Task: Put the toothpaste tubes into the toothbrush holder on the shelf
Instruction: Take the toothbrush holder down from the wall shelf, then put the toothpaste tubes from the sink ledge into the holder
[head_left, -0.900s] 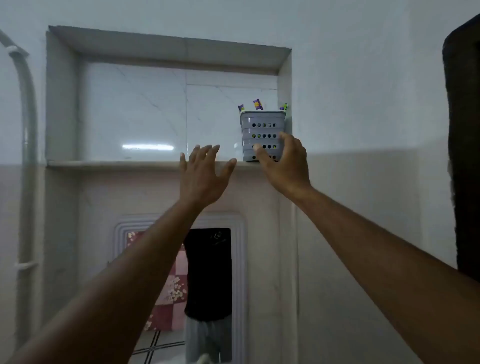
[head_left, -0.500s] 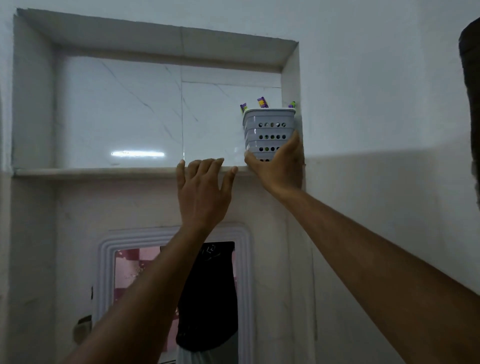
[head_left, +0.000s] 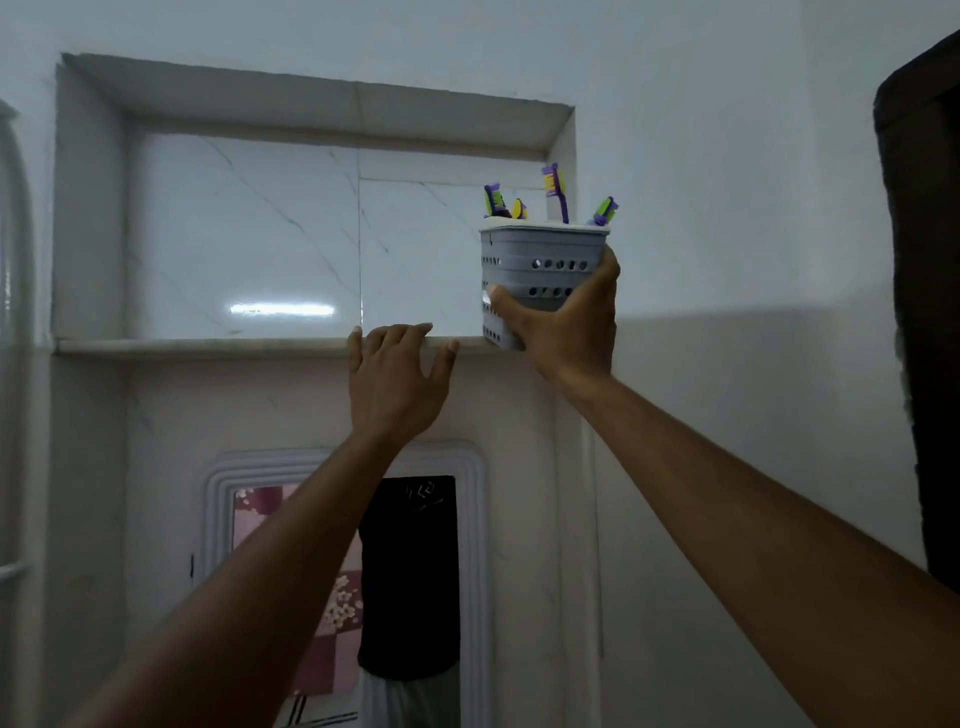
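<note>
Facing you is a white wall (head_left: 701, 171) with a recessed niche whose marble-patterned back panel (head_left: 244, 234) carries a bright streak of reflected light. Along the bottom of that niche runs the shelf (head_left: 208, 345), a pale stone ledge. Below it, at about 6 o'clock in your view, hangs a mirror (head_left: 343, 587) in a ribbed white frame, reflecting a dark garment and a pink floral surface. At 3 o'clock a dark door edge (head_left: 924, 332) cuts into the view. Your right hand (head_left: 569, 332) is clamped around the lower body of the toothbrush holder (head_left: 543, 260), thumb across its front and fingers wrapped round its right side. That grey perforated holder sits at roughly 1 o'clock, upright, its base at the right end of the ledge; whether it touches the ledge cannot be told. Your left hand (head_left: 397, 379) is spread and empty, fingertips laid over the front lip of the ledge, just to the 9 o'clock side of the holder. Several toothbrushes (head_left: 555, 189), purple with yellow and green bristles, stand out of the holder's rim.
</note>
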